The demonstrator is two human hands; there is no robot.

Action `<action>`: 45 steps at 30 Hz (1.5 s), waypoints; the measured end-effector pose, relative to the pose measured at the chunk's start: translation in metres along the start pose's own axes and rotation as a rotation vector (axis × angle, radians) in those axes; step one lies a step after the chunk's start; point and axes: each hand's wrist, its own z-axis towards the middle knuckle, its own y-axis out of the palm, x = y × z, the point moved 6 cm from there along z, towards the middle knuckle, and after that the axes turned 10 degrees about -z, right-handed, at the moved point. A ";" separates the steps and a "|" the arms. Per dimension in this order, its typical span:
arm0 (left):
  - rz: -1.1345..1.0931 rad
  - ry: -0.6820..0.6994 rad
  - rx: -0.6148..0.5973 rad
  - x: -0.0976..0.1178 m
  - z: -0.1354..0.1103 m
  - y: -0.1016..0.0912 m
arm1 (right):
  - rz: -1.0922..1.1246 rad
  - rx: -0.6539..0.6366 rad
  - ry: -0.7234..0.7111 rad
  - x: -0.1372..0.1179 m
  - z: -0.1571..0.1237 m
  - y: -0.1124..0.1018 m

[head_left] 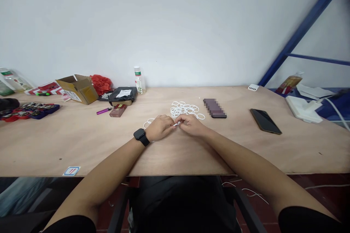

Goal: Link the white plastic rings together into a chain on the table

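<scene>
My left hand (160,127), with a black watch (140,134) on its wrist, is closed in a pinch at the middle of the table. Opposite it, my right hand (192,124) also pinches, the fingertips nearly meeting. Between them a small part of a white ring (176,124) shows; the fingers hide the rest. Just beyond my hands lies a loose heap of thin white rings (182,108). A few more white rings (147,121) lie beside my left hand, partly covered by it.
Two phones (214,108) (265,121) lie to the right, near a white power strip (303,109). Leftward are a dark red small box (118,110), a purple lighter (103,110), a black package (123,95), a cardboard box (78,89) and a bottle (139,80) against the wall.
</scene>
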 end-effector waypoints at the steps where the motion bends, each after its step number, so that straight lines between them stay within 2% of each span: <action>1: 0.002 0.001 -0.002 0.000 0.000 0.001 | -0.003 0.005 -0.003 0.000 0.000 0.000; 3: 0.004 0.014 0.014 0.001 -0.001 0.000 | 0.011 0.014 -0.016 0.001 0.000 0.000; 6: 0.017 0.017 0.108 -0.002 -0.003 -0.008 | 0.006 0.054 -0.037 0.005 0.000 -0.004; 9: 0.083 -0.069 0.183 -0.011 -0.007 -0.018 | -0.110 0.137 -0.003 0.018 0.001 -0.017; 11: 0.148 -0.146 0.170 -0.018 -0.008 -0.022 | -0.186 0.139 0.044 0.031 0.001 -0.025; 16: 0.218 -0.199 0.068 -0.022 -0.009 -0.017 | -0.306 -0.023 0.102 0.057 0.001 -0.029; 21: 0.221 -0.213 0.040 -0.021 -0.008 -0.012 | -0.398 -0.171 0.059 0.057 -0.003 -0.022; 28: 0.184 -0.187 0.084 -0.015 -0.008 -0.015 | -0.456 -0.235 0.012 0.053 -0.005 -0.020; 35: 0.149 -0.150 0.058 -0.014 -0.007 -0.011 | -0.552 -0.238 0.067 0.056 -0.005 -0.020; 39: 0.141 -0.125 0.081 -0.015 -0.007 -0.009 | -0.429 -0.114 0.072 0.043 -0.002 -0.024; 42: 0.131 -0.094 0.120 -0.011 -0.006 -0.008 | -0.137 -0.050 0.099 0.030 -0.001 -0.019; 45: 0.113 -0.061 0.134 -0.006 -0.004 -0.007 | 0.164 -0.095 0.103 0.014 -0.002 -0.005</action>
